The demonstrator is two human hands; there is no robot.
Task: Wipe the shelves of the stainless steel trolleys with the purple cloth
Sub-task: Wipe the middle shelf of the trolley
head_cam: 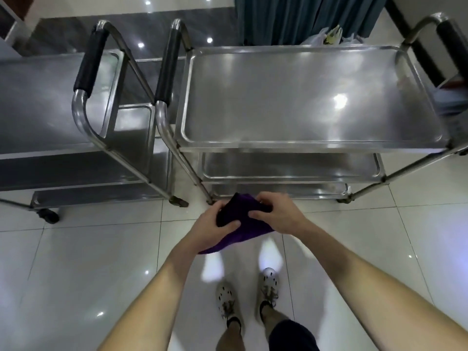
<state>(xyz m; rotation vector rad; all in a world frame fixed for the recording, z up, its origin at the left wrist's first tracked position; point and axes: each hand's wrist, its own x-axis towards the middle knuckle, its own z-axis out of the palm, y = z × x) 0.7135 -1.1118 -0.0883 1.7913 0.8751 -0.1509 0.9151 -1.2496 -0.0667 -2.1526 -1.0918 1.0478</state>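
I hold the purple cloth (243,224) bunched between both hands, in front of my body and above the floor. My left hand (212,226) grips its left side with the thumb pressed on top. My right hand (274,211) pinches its right side, fingers curled over the fabric. A stainless steel trolley (304,97) with three shelves stands straight ahead, its top shelf bare and shiny. A second steel trolley (50,102) stands to its left, also with three shelves.
Black-padded push handles (166,72) rise between the two trolleys, and another handle (453,46) at the far right. A dark curtain (304,16) and plastic bags (329,36) lie behind. My feet (248,292) stand on glossy white floor tiles.
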